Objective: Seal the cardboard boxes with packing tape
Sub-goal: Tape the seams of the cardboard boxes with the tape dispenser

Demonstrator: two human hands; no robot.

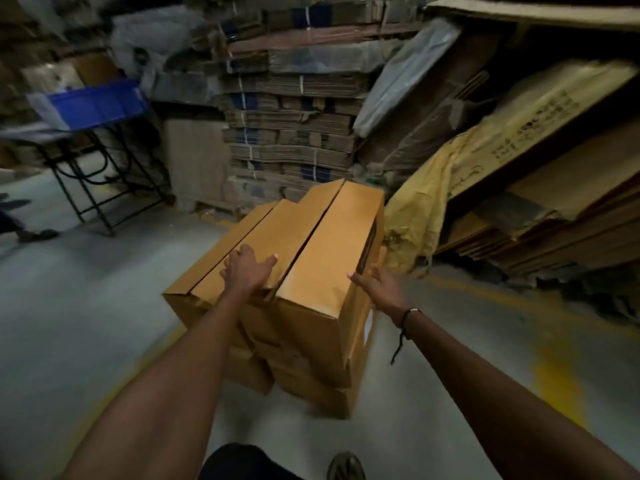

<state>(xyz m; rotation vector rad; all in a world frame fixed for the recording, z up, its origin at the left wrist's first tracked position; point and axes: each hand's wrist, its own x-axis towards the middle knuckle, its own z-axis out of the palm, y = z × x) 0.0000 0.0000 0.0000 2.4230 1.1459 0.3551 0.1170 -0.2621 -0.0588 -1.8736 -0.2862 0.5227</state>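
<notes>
While we've got no packing tape anywhere in sight, we're just squaring up the cardboard boxes (pixel 304 258) stacked on the floor (pixel 86 323): left hand (pixel 250 271) flat on top, right hand (pixel 377 284) spread against the side, neither grip holding anything. Next we'd need tape.

Cardboard boxes (pixel 304 271): tan, long, narrow; several laid side by side atop a stack on the floor, running toward 1 o'clock; top seams untaped, flaps closed

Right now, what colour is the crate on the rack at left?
Blue, blurred; the crate shows in the head view, the only one.
</notes>
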